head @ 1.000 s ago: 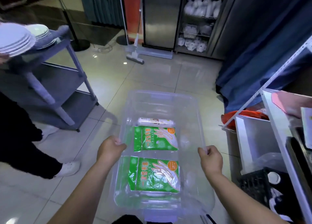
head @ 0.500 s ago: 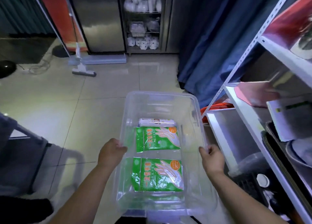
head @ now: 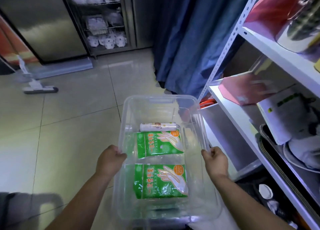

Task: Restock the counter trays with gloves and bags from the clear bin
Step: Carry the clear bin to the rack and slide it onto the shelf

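clear bin | between both hands | left hand, right hand grip rims

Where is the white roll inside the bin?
Head view, centre: the white roll lies in the clear bin, far end, beyond the farther green glove pack.

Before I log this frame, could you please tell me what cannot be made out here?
Head view.
The counter trays: outside the frame.
The roll: label too small to read.
The pink box: motion-blurred.
The shelf: cut off by the right edge.
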`<state>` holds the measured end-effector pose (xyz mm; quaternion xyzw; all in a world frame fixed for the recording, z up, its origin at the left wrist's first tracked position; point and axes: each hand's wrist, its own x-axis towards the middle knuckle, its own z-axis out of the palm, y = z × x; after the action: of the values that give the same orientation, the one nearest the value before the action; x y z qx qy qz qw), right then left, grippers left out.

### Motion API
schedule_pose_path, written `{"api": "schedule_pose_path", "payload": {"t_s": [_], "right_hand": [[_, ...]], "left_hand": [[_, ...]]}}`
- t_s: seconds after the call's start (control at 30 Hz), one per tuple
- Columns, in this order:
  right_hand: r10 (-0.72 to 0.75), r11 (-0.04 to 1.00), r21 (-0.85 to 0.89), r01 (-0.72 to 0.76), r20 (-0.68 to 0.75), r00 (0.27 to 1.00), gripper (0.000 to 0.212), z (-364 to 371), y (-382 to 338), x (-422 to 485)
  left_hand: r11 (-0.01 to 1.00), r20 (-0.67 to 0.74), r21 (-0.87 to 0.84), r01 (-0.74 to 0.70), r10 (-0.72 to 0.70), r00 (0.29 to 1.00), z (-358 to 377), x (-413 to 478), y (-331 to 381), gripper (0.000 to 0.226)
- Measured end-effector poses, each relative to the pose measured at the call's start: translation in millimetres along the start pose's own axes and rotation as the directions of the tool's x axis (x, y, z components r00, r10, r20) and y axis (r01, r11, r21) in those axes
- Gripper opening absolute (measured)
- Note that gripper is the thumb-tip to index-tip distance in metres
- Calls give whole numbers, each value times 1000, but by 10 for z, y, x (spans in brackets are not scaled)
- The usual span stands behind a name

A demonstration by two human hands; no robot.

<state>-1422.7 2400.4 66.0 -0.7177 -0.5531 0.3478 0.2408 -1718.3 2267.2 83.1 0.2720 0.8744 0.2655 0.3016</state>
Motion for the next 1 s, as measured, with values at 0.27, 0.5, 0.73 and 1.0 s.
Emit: {"api": "schedule_pose_path", "payload": {"t_s": [0.27,0.5,0.73,1.0], "right_hand": [[49,997,-64,-41,125,991,29,425,47,1508],[123,974,-217,-69,243,962,32,1140,551,2484],[230,946,-296,-131,329,916,29,2151,1350,3165],[286,937,-287,-201,294,912,39,3154,2256,3740]], "left_hand": [[990,45,138,42,-49,998,738,1168,529,19],[966,112,227,121,-149,983,1593,2125,279,25],[943,236,308,125,-203,950,2572,3047,-457,22],[934,225,325,147,-227,947,3623,3706,-1258,28]]}}
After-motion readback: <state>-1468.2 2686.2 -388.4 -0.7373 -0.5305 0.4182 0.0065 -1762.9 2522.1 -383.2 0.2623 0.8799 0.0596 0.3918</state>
